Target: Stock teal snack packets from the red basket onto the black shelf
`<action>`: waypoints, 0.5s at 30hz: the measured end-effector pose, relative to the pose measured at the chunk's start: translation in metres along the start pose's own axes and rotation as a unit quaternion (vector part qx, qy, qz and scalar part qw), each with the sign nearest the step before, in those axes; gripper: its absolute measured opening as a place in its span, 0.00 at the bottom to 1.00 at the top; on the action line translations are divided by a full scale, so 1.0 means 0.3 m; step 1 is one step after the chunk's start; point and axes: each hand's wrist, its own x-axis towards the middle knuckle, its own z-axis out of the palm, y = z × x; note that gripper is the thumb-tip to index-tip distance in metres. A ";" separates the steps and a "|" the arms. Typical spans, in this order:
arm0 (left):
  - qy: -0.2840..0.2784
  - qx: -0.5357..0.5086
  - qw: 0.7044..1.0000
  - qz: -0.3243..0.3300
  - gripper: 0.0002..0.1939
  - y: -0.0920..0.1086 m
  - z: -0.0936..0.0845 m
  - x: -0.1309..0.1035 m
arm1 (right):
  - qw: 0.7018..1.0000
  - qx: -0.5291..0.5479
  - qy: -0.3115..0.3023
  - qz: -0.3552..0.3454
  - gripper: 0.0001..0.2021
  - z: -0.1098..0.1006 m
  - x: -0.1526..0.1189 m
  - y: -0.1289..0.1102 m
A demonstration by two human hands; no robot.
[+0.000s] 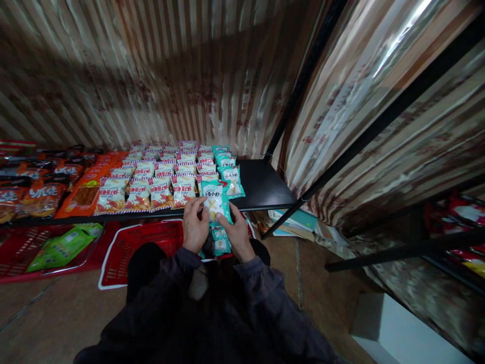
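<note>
A teal and white snack bag [213,199] is held upright between my two hands at the shelf's front edge. My left hand [196,226] grips its left side, fingers curled at the edge. On the lower right, my right hand [238,231] closes on it, with the thumb across the front. Just behind stands a row of matching teal bags [232,179] on the black shelf [261,184]. Below my hands, more teal bags [221,241] show in a red basket, partly hidden by my hands and sleeves.
White snack bags with striped edges [184,189] fill rows to the left, beside orange packets [81,194] and dark-topped bags [41,197]. A red basket [142,237] sits under the shelf edge. Black posts [303,199] and a striped curtain [242,76] bound the shelf.
</note>
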 end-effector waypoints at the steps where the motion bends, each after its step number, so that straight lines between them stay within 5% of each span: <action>1: -0.004 -0.016 1.000 -0.012 0.13 0.005 -0.001 0.000 | 0.999 -0.040 0.008 -0.017 0.27 0.002 -0.006 -0.004; 10: -0.108 -0.258 0.947 -0.157 0.21 0.083 -0.023 -0.015 | 0.913 -0.304 -0.011 -0.271 0.29 0.028 -0.090 -0.059; 15: -0.125 -0.358 0.896 -0.232 0.26 0.070 -0.030 -0.014 | 0.902 -0.315 -0.042 -0.292 0.25 0.034 -0.122 -0.074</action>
